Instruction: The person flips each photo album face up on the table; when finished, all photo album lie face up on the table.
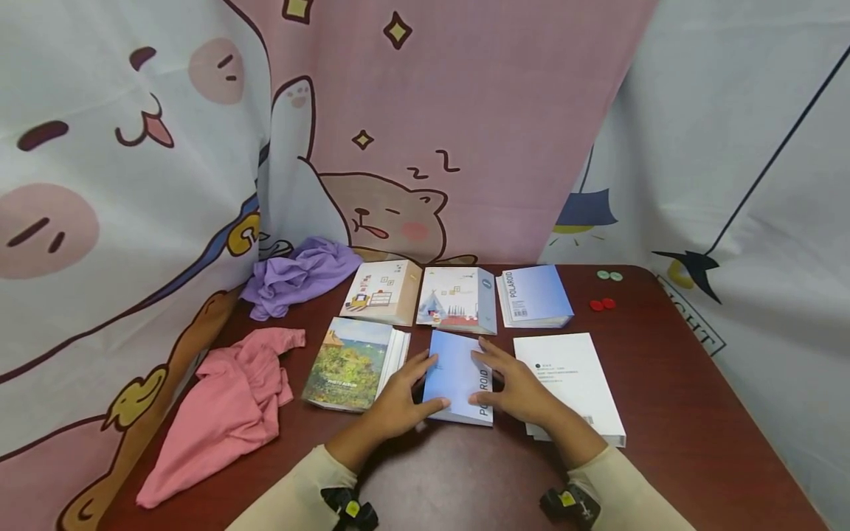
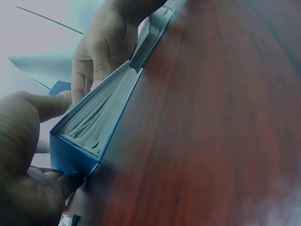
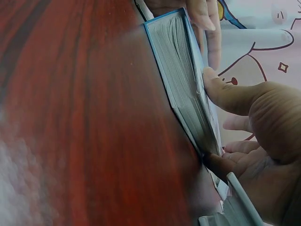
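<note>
Sleeves and wrist cameras are sitting nearest at the bottom edge; just beyond, a blue album (image 1: 458, 376) is being gripped from both sides on the table (image 1: 697, 413). It is lying flat at the near centre, between a painted-cover album (image 1: 348, 363) on the left and a white album (image 1: 571, 383) on the right. The left hand (image 1: 398, 402) is being curled round its left edge, thumb on the cover; the right hand (image 1: 518, 387) is being wrapped round the spine side, over the POLAROID lettering. From the wrist views, page edges (image 2: 96, 117) are being shown with the cover shut or only barely parted.

Step judged: the album is being squared up or readied for lifting or opening. Next move is likely calling for a firm two-sided grip and clearance from both neighbouring albums.

Three more albums are lying in a far row; purple cloth (image 1: 302, 274) and pink cloth (image 1: 226, 402) are lying left.
</note>
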Motion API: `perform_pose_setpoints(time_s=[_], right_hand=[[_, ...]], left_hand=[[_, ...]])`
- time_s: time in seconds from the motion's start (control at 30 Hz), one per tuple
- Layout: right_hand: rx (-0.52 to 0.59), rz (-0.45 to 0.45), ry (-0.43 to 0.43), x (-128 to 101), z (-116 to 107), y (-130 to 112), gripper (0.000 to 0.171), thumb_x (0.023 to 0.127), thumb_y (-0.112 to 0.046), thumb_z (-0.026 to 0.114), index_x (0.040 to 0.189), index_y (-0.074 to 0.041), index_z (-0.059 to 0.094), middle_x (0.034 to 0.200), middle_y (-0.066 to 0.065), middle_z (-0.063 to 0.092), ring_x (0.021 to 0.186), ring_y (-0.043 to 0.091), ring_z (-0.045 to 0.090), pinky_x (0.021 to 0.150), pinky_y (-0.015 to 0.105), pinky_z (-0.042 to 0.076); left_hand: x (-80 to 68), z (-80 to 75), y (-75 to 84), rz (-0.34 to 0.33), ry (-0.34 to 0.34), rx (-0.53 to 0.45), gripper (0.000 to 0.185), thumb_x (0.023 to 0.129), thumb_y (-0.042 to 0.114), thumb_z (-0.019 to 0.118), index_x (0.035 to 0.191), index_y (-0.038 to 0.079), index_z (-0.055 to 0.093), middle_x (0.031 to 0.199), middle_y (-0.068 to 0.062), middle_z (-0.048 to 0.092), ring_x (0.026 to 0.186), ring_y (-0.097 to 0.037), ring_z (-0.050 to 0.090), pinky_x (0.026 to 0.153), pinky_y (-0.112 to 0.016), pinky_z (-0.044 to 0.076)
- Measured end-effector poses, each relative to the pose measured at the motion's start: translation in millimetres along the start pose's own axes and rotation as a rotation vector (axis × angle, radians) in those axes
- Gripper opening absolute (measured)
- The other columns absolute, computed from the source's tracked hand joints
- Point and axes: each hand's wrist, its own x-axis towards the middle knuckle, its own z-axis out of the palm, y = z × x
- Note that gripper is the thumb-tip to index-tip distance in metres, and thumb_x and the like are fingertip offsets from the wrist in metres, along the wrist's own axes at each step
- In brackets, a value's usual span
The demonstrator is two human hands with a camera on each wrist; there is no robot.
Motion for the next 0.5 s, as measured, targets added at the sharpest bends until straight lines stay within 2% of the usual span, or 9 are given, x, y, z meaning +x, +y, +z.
perform_pose_setpoints(time_s=[0.3,0.5], right_hand=[[-0.011,0.013,-0.022,0.8,-2.6,-1.1,0.081,0.089,-0.032,0.092,0.156,-0.003,0.059,0.177,0.02,0.036,0.162,0.049,0.038,0.125,0.066,0.041],[-0.062,-0.034,0.0,2.4,-13.7,-2.0,0.078,0.088,-0.029,0.093,0.154,-0.001,0.061,0.174,0.023,0.04,0.158,0.05,0.044,0.123,0.069,0.041]], left_hand=[[1.6,1.8,-0.3,-0.026,0.031,0.032,0.077,0.093,0.025,0.088,0.157,-0.002,0.056,0.169,-0.031,0.041,0.155,-0.047,0.046,0.119,-0.056,0.05],[3.8,-5.8,13.2,-0.012,0.072,0.129,0.079,0.089,0.027,0.092,0.152,-0.006,0.059,0.171,-0.031,0.037,0.155,-0.052,0.044,0.119,-0.064,0.048]])
